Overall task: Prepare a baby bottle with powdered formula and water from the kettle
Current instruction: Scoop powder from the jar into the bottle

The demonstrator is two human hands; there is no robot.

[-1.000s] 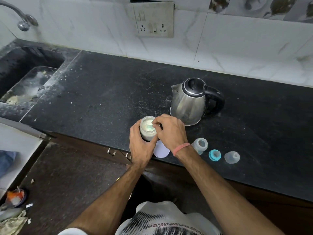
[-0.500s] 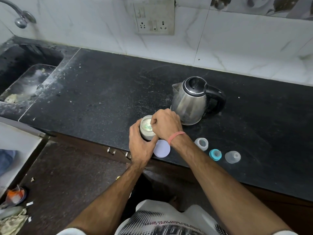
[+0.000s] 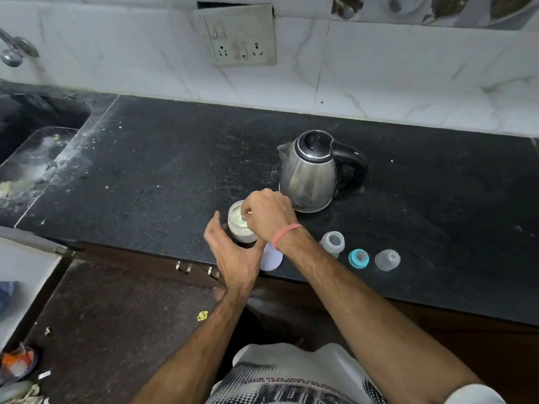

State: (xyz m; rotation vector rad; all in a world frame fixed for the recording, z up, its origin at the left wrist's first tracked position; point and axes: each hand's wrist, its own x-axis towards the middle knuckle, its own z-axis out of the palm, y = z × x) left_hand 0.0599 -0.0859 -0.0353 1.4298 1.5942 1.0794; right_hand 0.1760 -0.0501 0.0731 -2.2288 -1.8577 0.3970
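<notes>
While lidless, the formula jar shows pale powder

Right hand fingers curled inside open formula jar; left hand open beside it; kettle behind.

Black speckled counter against white marbled wall tiles; dirty sink at far left under a tap; socket plate on the wall behind
</notes>
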